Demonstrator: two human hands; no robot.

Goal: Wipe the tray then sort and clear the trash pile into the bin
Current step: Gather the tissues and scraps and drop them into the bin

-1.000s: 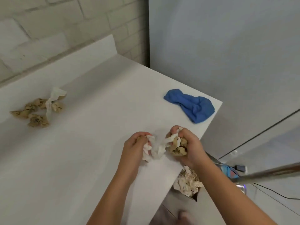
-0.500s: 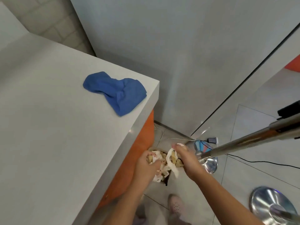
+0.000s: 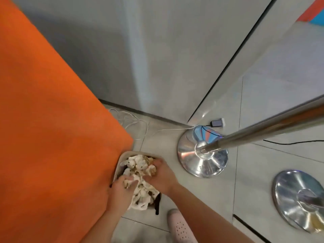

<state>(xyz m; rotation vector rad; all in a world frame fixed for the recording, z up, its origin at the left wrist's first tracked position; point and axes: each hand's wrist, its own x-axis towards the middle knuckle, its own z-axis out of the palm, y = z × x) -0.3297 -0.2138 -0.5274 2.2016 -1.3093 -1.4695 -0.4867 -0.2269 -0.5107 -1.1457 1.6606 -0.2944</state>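
The crumpled paper trash (image 3: 140, 164), white tissue mixed with brown scraps, fills the bin (image 3: 122, 157) to the brim and mounds above it. The bin is a small beige tub that stands upright on the grey tiled floor (image 3: 206, 199), its mouth facing up, hard against the foot of the orange counter side (image 3: 52, 120). Its long axis runs from the near edge, by the person, away toward the grey wall (image 3: 157, 50). Only the far and left parts of its rim show; the paper and the hands cover the remainder. A strip of black liner (image 3: 157, 205) hangs out at the near right corner. The left hand (image 3: 121, 189) lies on the near part of the heap, its fingers bent round a white wad that shows between them. The right hand (image 3: 163, 174) lies on the far right part, fingers spread and lightly bent, pressing on the paper; their tips sink into it and are hard to make out through the blur. Just right of the bin stands a polished steel stanchion base (image 3: 202, 155), its pole (image 3: 263, 133) leaning out of frame to the right. A second base (image 3: 301, 199) is cut off at the right edge. A white cable (image 3: 133, 123) lies coiled by the wall, near a small dark adapter (image 3: 217, 122). A pale perforated shoe (image 3: 180, 227) shows at the bottom.
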